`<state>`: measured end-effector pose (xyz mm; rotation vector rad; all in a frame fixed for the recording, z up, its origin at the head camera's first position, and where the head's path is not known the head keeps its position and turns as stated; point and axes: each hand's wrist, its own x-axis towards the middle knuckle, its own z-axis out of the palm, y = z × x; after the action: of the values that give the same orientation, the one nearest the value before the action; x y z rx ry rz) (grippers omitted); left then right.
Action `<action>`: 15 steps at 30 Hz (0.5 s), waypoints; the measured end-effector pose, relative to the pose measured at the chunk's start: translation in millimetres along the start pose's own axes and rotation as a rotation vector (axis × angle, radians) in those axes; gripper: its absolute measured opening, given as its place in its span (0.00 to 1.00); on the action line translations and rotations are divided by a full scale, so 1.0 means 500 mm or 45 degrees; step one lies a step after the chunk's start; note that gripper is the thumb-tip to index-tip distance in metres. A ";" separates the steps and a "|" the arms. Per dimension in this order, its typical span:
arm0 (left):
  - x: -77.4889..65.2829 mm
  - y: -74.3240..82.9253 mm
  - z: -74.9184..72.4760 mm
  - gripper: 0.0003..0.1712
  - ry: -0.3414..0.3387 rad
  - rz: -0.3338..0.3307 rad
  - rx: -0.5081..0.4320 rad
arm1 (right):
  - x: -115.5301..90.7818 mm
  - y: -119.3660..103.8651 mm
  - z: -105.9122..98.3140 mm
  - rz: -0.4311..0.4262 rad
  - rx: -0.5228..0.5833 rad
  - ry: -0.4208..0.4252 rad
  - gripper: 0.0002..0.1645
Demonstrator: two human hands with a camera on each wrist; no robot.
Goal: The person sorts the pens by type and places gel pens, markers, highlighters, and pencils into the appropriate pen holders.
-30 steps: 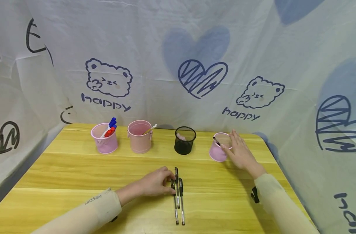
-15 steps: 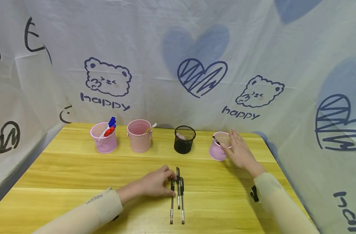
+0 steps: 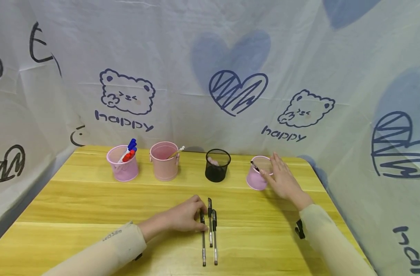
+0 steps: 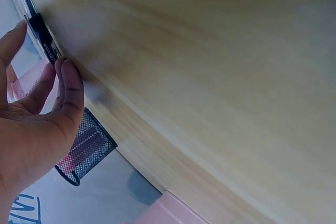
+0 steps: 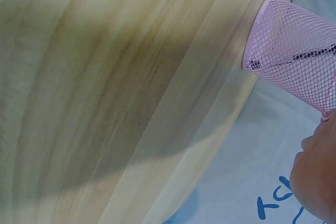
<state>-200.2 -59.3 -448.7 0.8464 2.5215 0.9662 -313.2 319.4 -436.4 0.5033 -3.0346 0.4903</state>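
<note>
My left hand point(image 3: 187, 215) is at the middle of the table, pinching the leftmost black gel pen point(image 3: 203, 241) near its cap between thumb and curled fingers. In the left wrist view that pen's black cap point(image 4: 42, 35) shows at the fingertips. Two more gel pens lie just right of it, one middle pen point(image 3: 210, 220) set farther forward and a right pen point(image 3: 214, 237). My right hand point(image 3: 284, 180) rests with straight fingers against the right side of a pink mesh cup point(image 3: 256, 180). A black pen point(image 5: 310, 55) leans inside this cup.
Along the back stand a pink bucket point(image 3: 126, 173) with blue and red markers, a peach-pink bucket point(image 3: 165, 170) with a pencil, and a black mesh cup point(image 3: 216, 174) holding something pink. A printed cloth point(image 3: 182, 126) hangs behind the table.
The leftmost pen's lower end has swung left, then slightly back, parting from the middle pen. My left fingers stay at its cap. The right hand and cup hold still.
</note>
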 end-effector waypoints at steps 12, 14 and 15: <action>0.004 0.005 0.002 0.33 -0.011 -0.025 -0.093 | 0.000 0.000 0.002 -0.011 0.004 0.018 0.55; 0.002 0.004 0.002 0.34 -0.010 -0.023 -0.100 | 0.000 0.000 0.002 -0.013 0.001 0.020 0.55; 0.002 0.003 0.002 0.34 -0.007 -0.013 -0.105 | 0.000 0.000 0.001 -0.012 -0.001 0.022 0.54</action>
<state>-199.8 -57.1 -448.6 0.8099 2.4605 1.0555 -313.2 319.1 -436.7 0.5108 -3.0143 0.4900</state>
